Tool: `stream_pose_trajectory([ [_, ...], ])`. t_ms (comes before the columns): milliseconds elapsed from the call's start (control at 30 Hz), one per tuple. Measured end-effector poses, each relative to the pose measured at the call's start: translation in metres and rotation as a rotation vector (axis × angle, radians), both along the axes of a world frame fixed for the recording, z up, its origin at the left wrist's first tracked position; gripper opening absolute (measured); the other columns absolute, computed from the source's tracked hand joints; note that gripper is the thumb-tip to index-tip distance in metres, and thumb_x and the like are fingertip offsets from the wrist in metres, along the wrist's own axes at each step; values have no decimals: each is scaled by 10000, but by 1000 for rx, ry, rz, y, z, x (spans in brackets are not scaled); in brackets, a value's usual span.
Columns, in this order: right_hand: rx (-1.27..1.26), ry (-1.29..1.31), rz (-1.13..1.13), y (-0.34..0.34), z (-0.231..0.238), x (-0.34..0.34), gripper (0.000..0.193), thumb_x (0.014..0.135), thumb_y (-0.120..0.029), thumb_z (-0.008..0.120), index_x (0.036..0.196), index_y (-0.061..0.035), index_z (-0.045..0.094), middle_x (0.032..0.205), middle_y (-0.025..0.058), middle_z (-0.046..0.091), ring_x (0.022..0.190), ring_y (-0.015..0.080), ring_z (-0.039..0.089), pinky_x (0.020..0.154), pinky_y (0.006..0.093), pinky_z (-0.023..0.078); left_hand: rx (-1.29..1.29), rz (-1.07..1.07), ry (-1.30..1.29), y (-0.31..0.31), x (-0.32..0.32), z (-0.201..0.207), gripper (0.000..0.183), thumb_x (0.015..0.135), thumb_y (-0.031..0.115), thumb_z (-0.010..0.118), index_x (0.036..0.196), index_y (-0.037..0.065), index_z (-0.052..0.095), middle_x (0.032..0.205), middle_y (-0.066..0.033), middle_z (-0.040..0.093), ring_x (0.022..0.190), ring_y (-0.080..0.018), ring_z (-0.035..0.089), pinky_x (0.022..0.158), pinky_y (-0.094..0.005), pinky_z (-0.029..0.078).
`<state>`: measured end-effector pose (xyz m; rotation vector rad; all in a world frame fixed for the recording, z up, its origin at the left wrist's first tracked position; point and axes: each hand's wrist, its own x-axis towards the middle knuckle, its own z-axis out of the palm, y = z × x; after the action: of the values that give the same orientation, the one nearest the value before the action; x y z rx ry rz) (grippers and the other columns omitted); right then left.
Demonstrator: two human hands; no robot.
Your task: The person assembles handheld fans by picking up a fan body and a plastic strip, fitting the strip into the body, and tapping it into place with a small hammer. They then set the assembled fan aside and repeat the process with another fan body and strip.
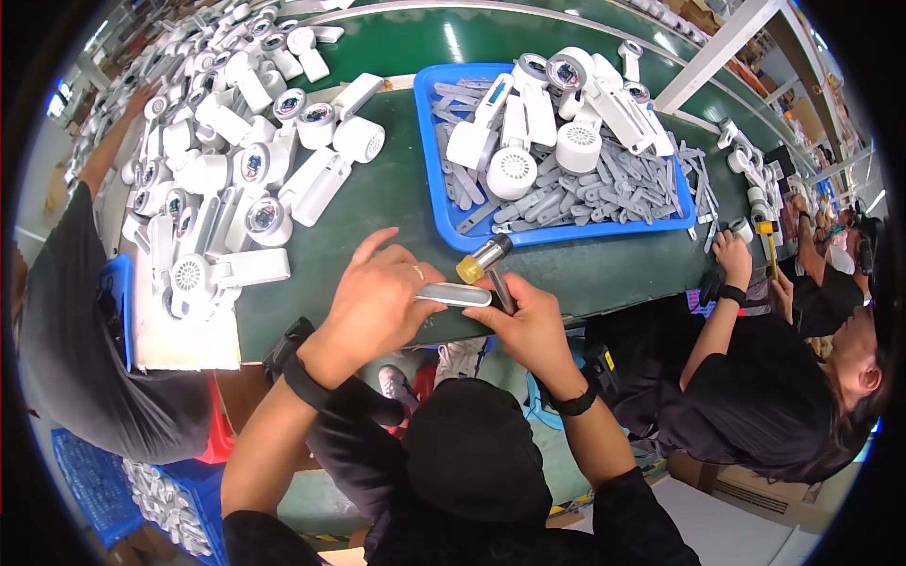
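My left hand (pixel 373 302) is closed around one end of a slim handle part (pixel 455 295), white-edged with a grey face, held level above the bench. The part's other end meets the thumb of my right hand (pixel 530 325). That hand also grips a small mallet (pixel 485 259) with a yellow and black head; its metal shaft slants up from between my fingers. Beyond my hands is a blue tray (pixel 566 232) heaped with grey plastic strips (pixel 604 193). Several white handheld fan bodies (pixel 512 173) lie on top of the strips.
White fan bodies (pixel 255 165) pile up across the left of the green bench (pixel 377 208). At the right, a co-worker (pixel 731 255) holds a yellow-headed mallet (pixel 765 228). Another person's dark sleeve (pixel 80 311) is at the left. A blue crate (pixel 193 481) of parts stands at lower left.
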<state>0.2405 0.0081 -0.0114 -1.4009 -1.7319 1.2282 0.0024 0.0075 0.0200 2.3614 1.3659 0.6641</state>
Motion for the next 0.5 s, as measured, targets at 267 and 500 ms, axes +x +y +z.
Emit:
stream_pose_trajectory([
  [267, 435, -92, -48, -33, 38, 43, 332, 982, -43, 703, 1300, 41, 664, 830, 90, 669, 717, 137, 643, 670, 262, 516, 107, -40, 8, -1, 2, -7, 167, 818, 131, 816, 935, 60, 720, 888, -42, 705, 953, -266, 666, 1204, -525, 386],
  [500, 684, -481, 25, -47, 40, 30, 371, 955, -12, 685, 1323, -57, 689, 758, 109, 580, 587, 298, 583, 538, 363, 459, 118, -53, 13, 3, 0, -8, 170, 802, 130, 829, 902, 55, 714, 894, -41, 717, 930, -264, 669, 1211, -529, 386],
])
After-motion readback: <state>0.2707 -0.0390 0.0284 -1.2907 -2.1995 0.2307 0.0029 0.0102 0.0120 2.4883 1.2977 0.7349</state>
